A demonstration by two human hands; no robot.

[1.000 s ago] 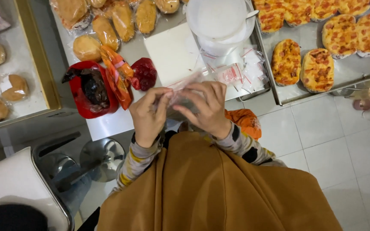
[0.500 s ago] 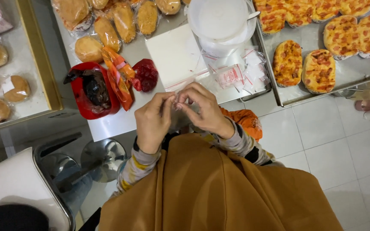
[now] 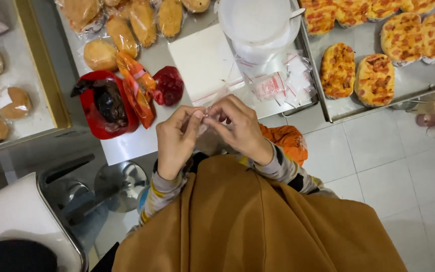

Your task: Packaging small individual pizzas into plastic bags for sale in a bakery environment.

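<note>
I hold both my hands close together in the middle of the frame, just below the edge of the steel table [image 3: 127,146]. My left hand [image 3: 177,138] and my right hand [image 3: 240,126] both have the fingers bent inward, and the fingertips pinch a small clear plastic bag [image 3: 208,117] between them. The bag is thin and nearly hidden by my fingers, so I cannot tell if it is open or sealed. I keep it near my body, probably because such a thin film needs two hands and a close look.

More clear bags with red strips [image 3: 278,85] lie in a loose pile on the table, just above my right hand, beside a white round container [image 3: 258,22]. To the left stands a red tray [image 3: 89,108] with something dark inside, and an orange wrapper [image 3: 134,88] leans on it. Wrapped breads [image 3: 122,25] fill the upper left; topped buns [image 3: 358,70] sit on a tray [image 3: 404,95] at the upper right.

The open room is on the right: bare white floor tiles [image 3: 393,166].
</note>
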